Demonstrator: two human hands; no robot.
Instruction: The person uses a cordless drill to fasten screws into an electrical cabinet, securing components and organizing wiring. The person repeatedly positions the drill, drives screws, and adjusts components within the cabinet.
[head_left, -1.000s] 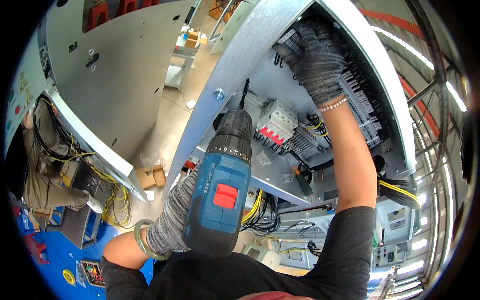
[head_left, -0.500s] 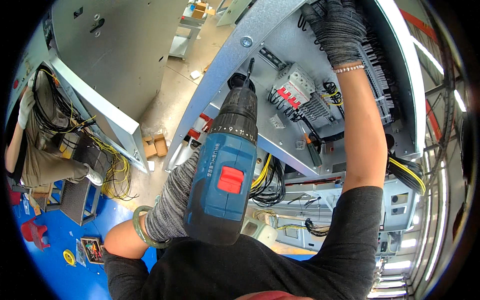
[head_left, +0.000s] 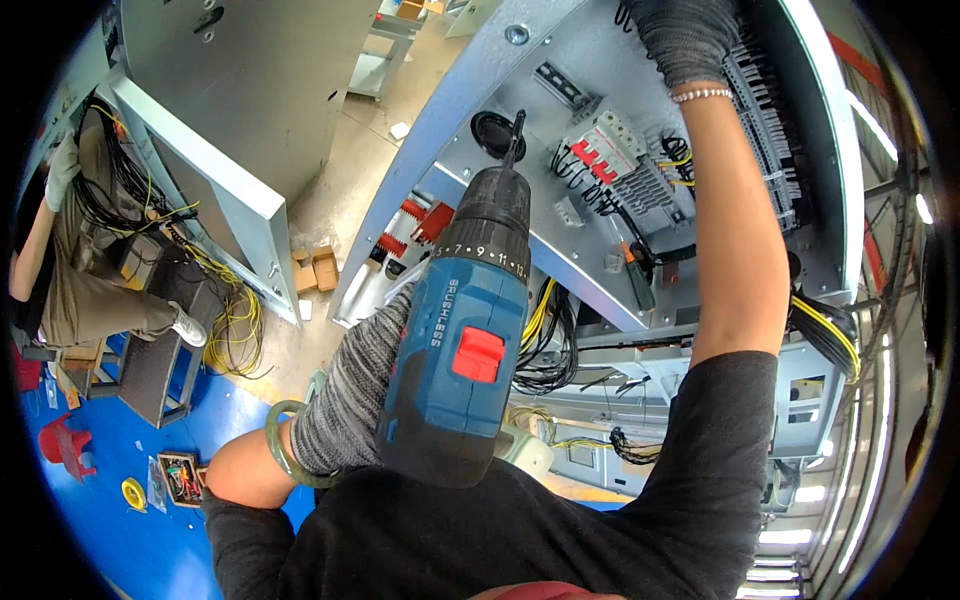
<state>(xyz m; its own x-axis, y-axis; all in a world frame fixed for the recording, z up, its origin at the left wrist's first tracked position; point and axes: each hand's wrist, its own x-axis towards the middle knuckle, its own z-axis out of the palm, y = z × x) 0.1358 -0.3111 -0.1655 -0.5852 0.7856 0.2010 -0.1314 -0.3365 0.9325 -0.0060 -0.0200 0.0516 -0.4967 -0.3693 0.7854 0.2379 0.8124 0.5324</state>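
Observation:
My left hand (head_left: 350, 405), in a grey knit glove, grips a blue and black cordless drill (head_left: 455, 350) with a red switch; the tool's body hides its fingers. A dark bit (head_left: 517, 140) sticks out of the chuck (head_left: 495, 205), pointing into an open metal cabinet (head_left: 430, 150). It overlaps a round black opening (head_left: 492, 133) there in view, and contact cannot be made out. My right hand (head_left: 688, 40), also gloved, reaches to the far part of the cabinet beside a long terminal strip (head_left: 762, 130); its fingers are cut off by the frame's edge. Between the arms sits a circuit breaker (head_left: 607, 145) with red parts.
A screwdriver (head_left: 637, 277) lies inside the cabinet near its lower edge. Black and yellow cable bundles (head_left: 548, 335) hang below. At left, another person (head_left: 95, 290) stands by a second cabinet (head_left: 200, 190) with loose wires. A tool box (head_left: 182, 480) rests on the blue floor.
The cabinet and its parts sit slightly higher and farther right in view. Both hands moved slightly too, the left still on the drill and the right farther past the upper edge.

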